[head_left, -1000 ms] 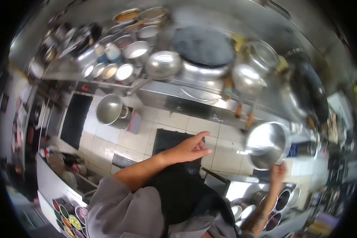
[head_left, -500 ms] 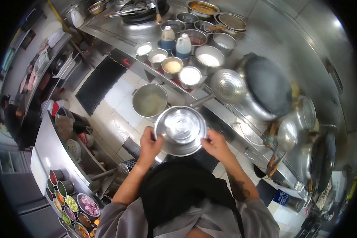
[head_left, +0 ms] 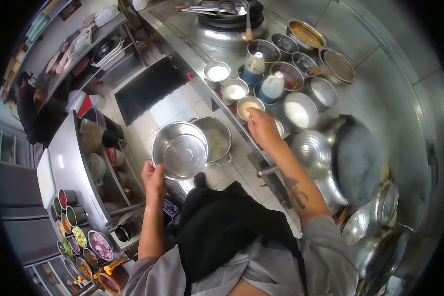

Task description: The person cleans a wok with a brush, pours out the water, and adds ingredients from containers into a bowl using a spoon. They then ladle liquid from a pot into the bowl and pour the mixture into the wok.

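Before the right hand (head_left: 262, 128), its closure unclear, lies the tan-powder bowl (head_left: 239, 114); left hand (head_left: 154, 180) pinches the steel basin (head_left: 183, 152) by its rim.

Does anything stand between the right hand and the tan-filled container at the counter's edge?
Nothing visible does. The right hand has its fingers overlapping the tan-filled container in this view; contact is unclear. A white-filled container sits alongside, not between.

The left hand (head_left: 154, 179) is being held curled left of centre, the left forearm (head_left: 152, 224) near-vertical; the right hand (head_left: 263, 129) is being held back-upward right of centre, the right forearm (head_left: 299, 185) slanting upper-leftward.
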### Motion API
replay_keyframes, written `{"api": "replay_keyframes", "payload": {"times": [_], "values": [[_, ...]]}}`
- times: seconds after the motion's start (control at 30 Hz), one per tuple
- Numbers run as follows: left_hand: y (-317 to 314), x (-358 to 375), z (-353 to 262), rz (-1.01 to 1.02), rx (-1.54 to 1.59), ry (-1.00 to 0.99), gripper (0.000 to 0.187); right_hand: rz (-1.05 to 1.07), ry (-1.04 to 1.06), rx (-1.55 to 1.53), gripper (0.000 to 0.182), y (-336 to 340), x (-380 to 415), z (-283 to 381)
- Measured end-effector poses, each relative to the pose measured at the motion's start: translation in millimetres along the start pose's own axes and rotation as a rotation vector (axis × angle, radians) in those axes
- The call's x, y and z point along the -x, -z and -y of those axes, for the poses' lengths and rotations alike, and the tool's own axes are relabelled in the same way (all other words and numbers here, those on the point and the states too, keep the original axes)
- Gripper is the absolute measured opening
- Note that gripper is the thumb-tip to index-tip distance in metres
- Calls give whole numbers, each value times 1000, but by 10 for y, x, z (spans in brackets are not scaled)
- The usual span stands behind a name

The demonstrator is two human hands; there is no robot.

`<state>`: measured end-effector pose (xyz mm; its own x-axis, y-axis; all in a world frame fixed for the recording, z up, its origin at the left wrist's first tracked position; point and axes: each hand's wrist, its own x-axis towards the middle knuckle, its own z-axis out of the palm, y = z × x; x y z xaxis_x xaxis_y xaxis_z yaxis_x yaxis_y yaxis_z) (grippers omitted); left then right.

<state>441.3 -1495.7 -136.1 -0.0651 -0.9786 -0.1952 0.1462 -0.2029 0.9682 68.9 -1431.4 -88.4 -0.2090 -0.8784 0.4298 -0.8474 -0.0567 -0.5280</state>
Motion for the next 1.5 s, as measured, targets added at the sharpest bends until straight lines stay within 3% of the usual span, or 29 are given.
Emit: {"api": "replay_keyframes", "payload": {"times": [0.13,0.27,0.4,0.53,0.63,0.93,1.13,1.33,1.5], "values": [[-212,-562,28,24,42,35,15,58,-10,123,34,-491,-699,-164],[-461,-1334,185,73,117,99,17,-5,32,22,33,-1268,-1110,-585],[-651,-1912,196,118,131,137,19,17,-88,-178,24,-1634,-1535,-721],[-720,-2378,259,181,93,164,19,-263,-61,-162,18,-1600,-1899,-779],[-779,-2638,343,215,93,172,19,-352,-357,-322,19,-1495,-1962,-929],[-1039,-3005,323,228,77,170,18,-385,-582,-543,24,-1511,-1912,-973],[-1080,-3108,338,232,72,147,18,-536,-836,-754,22,-1464,-1855,-1135],[-1169,-3130,351,207,75,153,18,-563,-707,-961,22,-1232,-1807,-886],[-1185,-3129,294,224,60,148,17,-450,-593,-642,22,-1201,-1943,-776]]}}
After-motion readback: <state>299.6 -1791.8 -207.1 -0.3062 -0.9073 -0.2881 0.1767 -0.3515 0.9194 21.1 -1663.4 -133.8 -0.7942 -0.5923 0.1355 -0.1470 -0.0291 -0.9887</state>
